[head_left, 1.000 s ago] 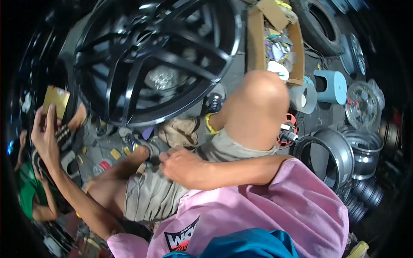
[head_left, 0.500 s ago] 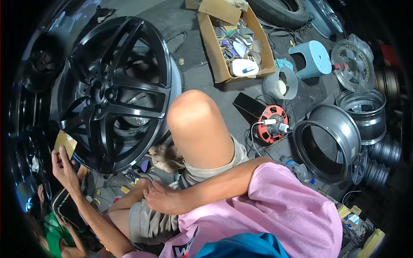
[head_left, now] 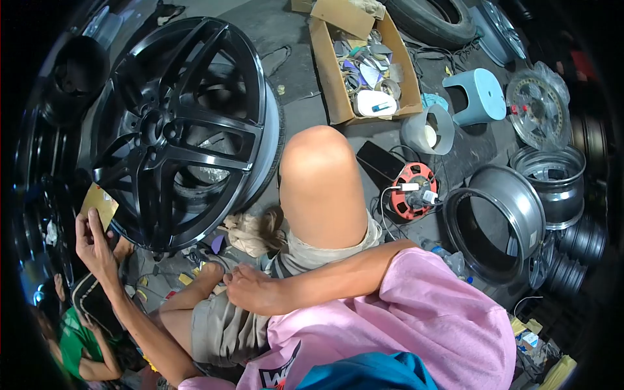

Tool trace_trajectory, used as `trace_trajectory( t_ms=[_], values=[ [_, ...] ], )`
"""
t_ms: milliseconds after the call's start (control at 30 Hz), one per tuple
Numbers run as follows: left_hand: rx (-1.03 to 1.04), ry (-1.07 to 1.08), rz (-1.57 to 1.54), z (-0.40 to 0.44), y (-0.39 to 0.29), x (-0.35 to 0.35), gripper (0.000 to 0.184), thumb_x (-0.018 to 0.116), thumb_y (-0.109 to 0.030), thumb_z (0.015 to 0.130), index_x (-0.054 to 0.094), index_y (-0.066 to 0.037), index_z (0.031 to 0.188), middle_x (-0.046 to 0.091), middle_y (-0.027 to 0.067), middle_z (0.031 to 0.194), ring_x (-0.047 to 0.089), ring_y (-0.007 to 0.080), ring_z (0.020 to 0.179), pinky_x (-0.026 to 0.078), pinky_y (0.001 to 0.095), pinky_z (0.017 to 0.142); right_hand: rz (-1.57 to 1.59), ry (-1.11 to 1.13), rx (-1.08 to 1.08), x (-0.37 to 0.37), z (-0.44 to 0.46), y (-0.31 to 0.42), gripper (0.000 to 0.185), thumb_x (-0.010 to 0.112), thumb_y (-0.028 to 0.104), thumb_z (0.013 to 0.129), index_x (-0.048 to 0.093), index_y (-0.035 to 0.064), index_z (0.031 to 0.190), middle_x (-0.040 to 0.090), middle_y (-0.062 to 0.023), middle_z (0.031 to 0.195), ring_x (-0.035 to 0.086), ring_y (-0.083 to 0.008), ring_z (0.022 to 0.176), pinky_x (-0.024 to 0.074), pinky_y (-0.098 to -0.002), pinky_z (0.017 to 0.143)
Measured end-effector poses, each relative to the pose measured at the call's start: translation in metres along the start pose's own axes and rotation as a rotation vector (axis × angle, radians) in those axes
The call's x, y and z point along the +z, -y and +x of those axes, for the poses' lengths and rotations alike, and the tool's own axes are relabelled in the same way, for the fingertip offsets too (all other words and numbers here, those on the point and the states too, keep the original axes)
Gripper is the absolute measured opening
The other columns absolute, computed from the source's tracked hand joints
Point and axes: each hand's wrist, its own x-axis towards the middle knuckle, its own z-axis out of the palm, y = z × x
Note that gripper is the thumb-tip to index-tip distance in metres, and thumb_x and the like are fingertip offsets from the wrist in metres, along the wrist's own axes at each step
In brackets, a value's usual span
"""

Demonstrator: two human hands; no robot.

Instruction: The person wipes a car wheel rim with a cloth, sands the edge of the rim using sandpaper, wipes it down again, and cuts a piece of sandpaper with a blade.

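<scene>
My left hand (head_left: 97, 246) pinches a small yellowish piece of sandpaper (head_left: 101, 205), raised near the lower left rim of a large black wheel rim (head_left: 244, 162). This five-spoke rim leans, tilted, with a tire behind it. My right hand (head_left: 250, 289) lies over my lap beside my bare foot, with fingers curled inward. Whatever might be inside those fingers is hidden.
A cardboard box (head_left: 323, 84) of scraps and tape rolls stands ahead. Right of it are a blue stool (head_left: 484, 97), a clear bucket (head_left: 447, 130), an orange cable reel (head_left: 416, 175) and grey rims (head_left: 507, 188). Another person in a green shirt (head_left: 81, 344) sits at lower left.
The view has shifted slightly, so the wheel and box appear a little further right. My left hand still holds the sandpaper near the rim. My right hand stays over my lap.
</scene>
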Motion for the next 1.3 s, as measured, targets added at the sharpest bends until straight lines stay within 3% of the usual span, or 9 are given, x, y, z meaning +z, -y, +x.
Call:
trace_trajectory(
  t_ms=[267,333,533,767,933,1133,1167,1200,1300],
  values=[
    [0.027,-0.061,-0.008,-0.008,-0.014,-0.016,0.022,0.065,-0.027,0.108,0.068,-0.006,0.105,0.054,-0.008,0.081,0.046,-0.0001,0.068,0.039,0.0173,0.058,0.003,0.029,-0.075,-0.004,0.002,-0.007,0.022,0.064,0.014,0.082,0.071,-0.0043,0.091,0.063,-0.0106,0.092,0.062,-0.0272,0.09,0.0461,-0.0397,0.084],
    [0.063,-0.11,0.027,-0.011,-0.019,-0.02,0.02,0.067,-0.026,0.107,0.071,-0.006,0.111,0.061,-0.007,0.088,0.05,-0.0005,0.071,0.041,0.0174,0.06,0.136,0.421,-0.053,-0.036,0.019,-0.01,0.016,0.067,0.011,0.083,0.076,-0.0005,0.089,0.067,-0.0102,0.095,0.067,-0.0277,0.091,0.0477,-0.0409,0.087],
    [0.275,-0.103,0.227,-0.031,-0.079,-0.043,0.025,0.068,-0.017,0.106,0.072,0.0,0.124,0.068,-0.0027,0.098,0.058,0.0023,0.081,0.047,0.0198,0.066,0.226,0.491,-0.06,-0.037,0.026,-0.009,0.017,0.073,0.013,0.079,0.08,0.0042,0.091,0.075,-0.0138,0.099,0.074,-0.0297,0.096,0.0552,-0.0416,0.085],
    [0.553,-0.16,0.021,-0.028,-0.064,-0.052,0.027,0.07,-0.017,0.104,0.075,-0.005,0.129,0.074,0.0026,0.111,0.068,0.0068,0.092,0.056,0.0227,0.077,0.116,0.468,0.273,-0.024,0.01,-0.031,0.023,0.073,0.023,0.084,0.079,0.0012,0.086,0.076,-0.0215,0.089,0.077,-0.0356,0.088,0.0612,-0.0477,0.078],
    [0.367,-0.087,0.025,-0.03,0.015,-0.059,0.034,0.074,-0.022,0.102,0.073,-0.006,0.132,0.076,0.0027,0.109,0.071,0.0096,0.097,0.059,0.0223,0.076,0.017,0.634,0.437,0.006,-0.022,-0.044,0.026,0.065,0.022,0.088,0.077,-0.0003,0.094,0.076,-0.0242,0.097,0.076,-0.0392,0.092,0.0601,-0.049,0.084],
    [0.217,-0.186,-0.13,-0.041,0.014,-0.082,0.038,0.073,-0.021,0.102,0.07,0.001,0.134,0.076,0.0057,0.123,0.072,0.0132,0.112,0.059,0.0239,0.076,0.173,0.949,0.48,0.05,-0.039,-0.057,0.03,0.057,0.017,0.092,0.075,0.0004,0.109,0.075,-0.0267,0.102,0.075,-0.0396,0.1,0.0597,-0.0496,0.089],
    [0.234,-0.218,-0.11,-0.049,0.008,-0.083,0.035,0.075,-0.014,0.101,0.07,0.009,0.126,0.076,0.0047,0.103,0.07,0.0079,0.095,0.057,0.0206,0.071,0.134,0.96,0.355,0.059,-0.051,-0.064,0.03,0.057,0.017,0.092,0.074,0.0005,0.11,0.075,-0.0263,0.104,0.075,-0.0401,0.099,0.0601,-0.0494,0.088],
    [0.223,-0.215,-0.107,-0.054,0.011,-0.087,0.035,0.075,-0.014,0.101,0.07,0.009,0.126,0.076,0.0047,0.103,0.07,0.0079,0.095,0.057,0.0206,0.071,0.098,0.966,0.232,0.059,-0.05,-0.065,0.029,0.057,0.017,0.093,0.073,0.0006,0.112,0.075,-0.0259,0.107,0.075,-0.0405,0.099,0.0605,-0.0491,0.087],
    [0.106,-0.23,0.0,-0.066,0.016,-0.095,0.033,0.077,-0.016,0.099,0.072,0.006,0.123,0.078,0.0078,0.106,0.072,0.0085,0.091,0.057,0.0212,0.068,0.041,0.866,0.391,0.053,-0.052,-0.048,0.028,0.057,0.016,0.094,0.07,0.0005,0.113,0.073,-0.0224,0.114,0.075,-0.0391,0.1,0.0614,-0.0469,0.086]
  ],
)
